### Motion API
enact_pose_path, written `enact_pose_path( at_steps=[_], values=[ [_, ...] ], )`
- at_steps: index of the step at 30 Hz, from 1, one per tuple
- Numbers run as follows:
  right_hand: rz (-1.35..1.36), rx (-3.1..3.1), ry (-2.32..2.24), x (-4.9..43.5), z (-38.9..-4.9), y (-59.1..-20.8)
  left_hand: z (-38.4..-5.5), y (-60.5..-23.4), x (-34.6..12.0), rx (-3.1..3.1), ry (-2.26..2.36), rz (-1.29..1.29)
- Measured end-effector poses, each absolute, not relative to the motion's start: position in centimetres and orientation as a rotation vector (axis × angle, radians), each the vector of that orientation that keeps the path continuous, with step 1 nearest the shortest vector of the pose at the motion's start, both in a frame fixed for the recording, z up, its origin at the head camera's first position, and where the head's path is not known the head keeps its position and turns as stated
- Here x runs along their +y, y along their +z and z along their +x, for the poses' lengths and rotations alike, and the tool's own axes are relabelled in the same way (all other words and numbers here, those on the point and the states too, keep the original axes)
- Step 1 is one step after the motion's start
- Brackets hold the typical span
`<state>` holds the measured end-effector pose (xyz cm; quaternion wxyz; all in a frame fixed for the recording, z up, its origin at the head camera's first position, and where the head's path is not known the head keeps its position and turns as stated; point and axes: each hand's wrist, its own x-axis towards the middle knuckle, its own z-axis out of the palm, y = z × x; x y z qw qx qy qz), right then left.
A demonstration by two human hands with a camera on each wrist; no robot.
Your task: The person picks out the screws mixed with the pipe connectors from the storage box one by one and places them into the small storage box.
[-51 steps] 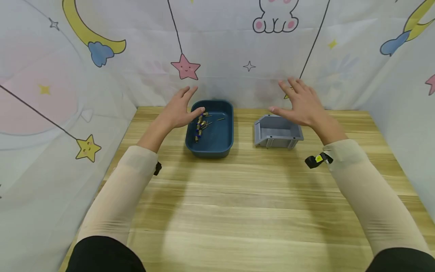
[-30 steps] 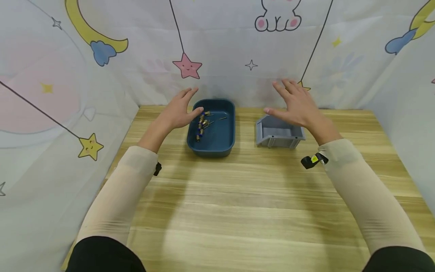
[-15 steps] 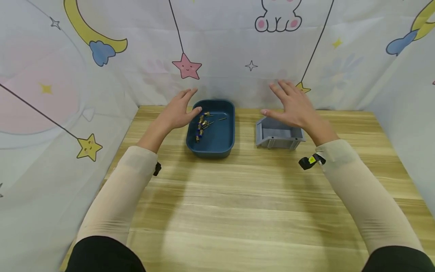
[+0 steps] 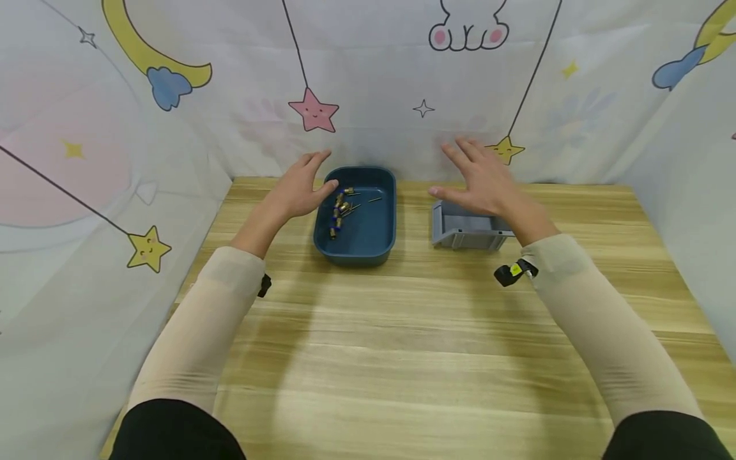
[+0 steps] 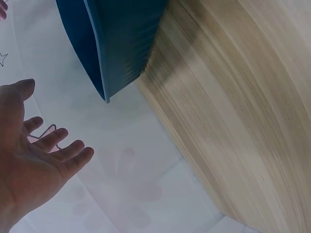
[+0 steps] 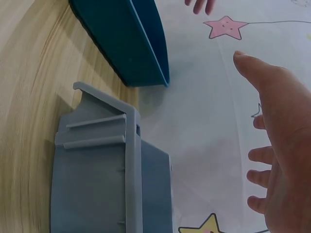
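In the head view, my left hand (image 4: 300,189) hovers by the left rim of a dark blue tray (image 4: 370,239), fingers extended and holding nothing. Several brass fittings with blue rings (image 4: 337,214) lie along the tray's left side, and some thin metal pins (image 4: 375,199) lie near them. My right hand (image 4: 482,179) is held above a grey plastic bin (image 4: 468,239), covering part of its back rim, with fingers spread and nothing in them. The left wrist view shows the left hand (image 5: 36,155) apart from the tray; in the right wrist view the right hand (image 6: 286,145) is apart from the bin.
Both containers stand near the back of a wooden table (image 4: 402,345). Behind and beside it hangs a white cloth (image 4: 379,76) printed with stars and moons. A black wrist device (image 4: 515,273) sits at the right cuff.
My right hand has drifted left, from over the bin's right part toward its left side. The left hand stays almost in place. Tray, fittings and bin have not moved on the table.
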<state>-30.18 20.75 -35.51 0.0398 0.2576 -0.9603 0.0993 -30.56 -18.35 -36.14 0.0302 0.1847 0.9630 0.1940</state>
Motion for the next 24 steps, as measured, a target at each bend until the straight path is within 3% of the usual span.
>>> enact_pose_path(
  at_steps=[24],
  values=[
    [0.887,-2.920,0.438,16.7,-29.9,-35.8,-29.8,-36.4,-18.2,2.942,0.604,0.493]
  ],
)
